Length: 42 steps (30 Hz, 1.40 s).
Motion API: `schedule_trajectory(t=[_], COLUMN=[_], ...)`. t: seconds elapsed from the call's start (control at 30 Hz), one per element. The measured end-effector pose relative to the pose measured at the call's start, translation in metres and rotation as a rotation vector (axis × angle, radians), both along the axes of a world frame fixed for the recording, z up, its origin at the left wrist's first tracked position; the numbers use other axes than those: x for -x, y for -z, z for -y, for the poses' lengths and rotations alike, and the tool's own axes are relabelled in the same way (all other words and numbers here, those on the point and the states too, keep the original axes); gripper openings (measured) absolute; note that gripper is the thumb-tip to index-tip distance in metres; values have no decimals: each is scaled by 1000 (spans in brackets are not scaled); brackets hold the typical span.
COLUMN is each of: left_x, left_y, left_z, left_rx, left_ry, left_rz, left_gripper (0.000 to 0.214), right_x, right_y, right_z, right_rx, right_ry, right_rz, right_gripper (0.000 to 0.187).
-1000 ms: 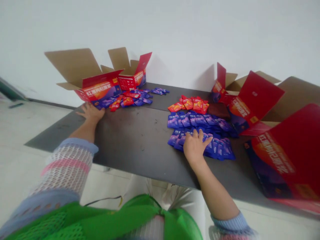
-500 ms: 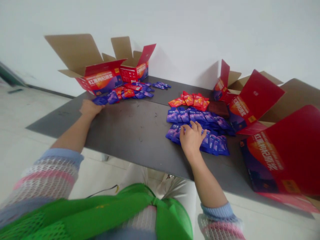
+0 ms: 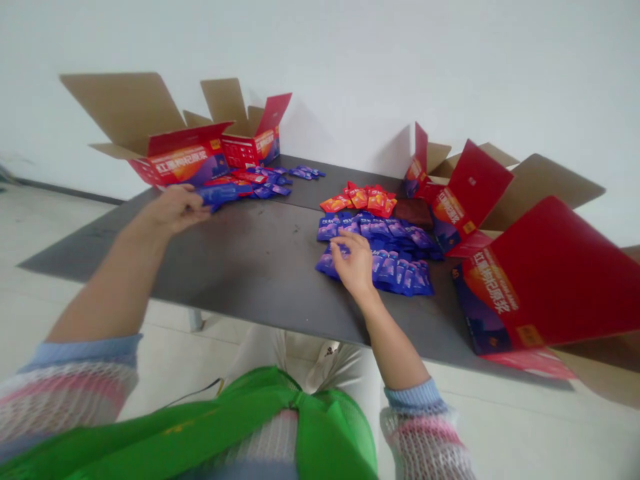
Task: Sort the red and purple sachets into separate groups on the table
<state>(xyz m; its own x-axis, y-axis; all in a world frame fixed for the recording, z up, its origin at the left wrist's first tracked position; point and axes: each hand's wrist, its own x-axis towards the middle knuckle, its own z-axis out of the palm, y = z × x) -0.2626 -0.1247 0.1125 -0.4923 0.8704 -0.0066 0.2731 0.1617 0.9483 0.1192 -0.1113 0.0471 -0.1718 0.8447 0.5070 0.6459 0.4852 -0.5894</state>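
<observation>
My left hand (image 3: pixel 173 208) is closed around a small stack of purple sachets (image 3: pixel 220 194), held just above the dark table (image 3: pixel 260 267) in front of the left open carton (image 3: pixel 175 160). My right hand (image 3: pixel 353 263) rests with bent fingers on the near row of purple sachets (image 3: pixel 395 270), thumb and fingers at the row's left end. A second purple row (image 3: pixel 380 228) lies behind it, and red-orange sachets (image 3: pixel 363 198) sit further back.
A loose heap of red and purple sachets (image 3: pixel 265 183) lies by a second left carton (image 3: pixel 247 143). Open red cartons (image 3: pixel 465 193) stand at the right, and a large one (image 3: pixel 540 280) overhangs the table's near right edge. A white wall stands behind.
My left hand has closed on purple sachets and drawn them away from the left heap, lifting slightly. My right hand has slid to the left end of the near purple row.
</observation>
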Motion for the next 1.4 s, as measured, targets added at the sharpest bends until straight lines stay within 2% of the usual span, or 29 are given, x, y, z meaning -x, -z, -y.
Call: schedule_trajectory(t=[0.03, 0.1, 0.17, 0.23, 0.3, 0.37, 0.43, 0.5, 0.6, 0.77, 0.97, 1.1, 1.17, 1.23, 1.33, 1.4], left_x=[-21, -64, -106, -143, -173, -195, -209, -217, -221, -218, -215, -207, -200, -191, -181, -180], left_y=[-3, -4, 1, 11, 23, 35, 46, 56, 70, 85, 87, 89, 92, 94, 93, 92], left_z=[-2, -6, -10, -13, -15, -16, -19, -22, -27, -29, -32, -29, -29, -30, -32, -33], left_rx=[19, 61, 121, 251, 416, 543, 548, 438, 236, 99, 73, -9, -56, -178, -436, -501], left_ry=[126, 463, 725, 960, 1152, 1290, 1368, 1375, 1277, 1112, 1072, 1029, 1084, 1115, 1004, 938], left_rz=[216, 558, 721, 796, 814, 818, 823, 802, 672, 457, 108, -23, -93, -259, -576, -674], left_gripper=[36, 35, 35, 29, 25, 24, 29, 38, 47, 41, 40, 43, 44, 43, 45, 48], right_x=[1, 4, 6, 7, 7, 5, 3, 0, -3, -4, -3, -4, -4, -4, -6, -7], right_y=[2, 5, 6, 5, 2, 0, -1, -2, 0, 6, 15, 18, 18, 17, 12, 9], right_z=[-1, -2, -3, -2, -1, -1, 0, 0, -2, -8, -15, -15, -13, -10, -7, -8], right_rx=[7, 61, 159, 244, 287, 295, 279, 223, 127, 111, 175, 109, 63, 45, 67, 91], right_ry=[-52, -142, -219, -279, -324, -334, -287, -212, -162, -251, -285, -291, -320, -358, -349, -322], right_rz=[-56, -179, -302, -408, -487, -554, -602, -612, -540, -434, -364, -319, -287, -263, -270, -295], right_gripper=[20, 31, 46, 53, 52, 46, 39, 35, 31, 31, 28, 25, 24, 24, 28, 31])
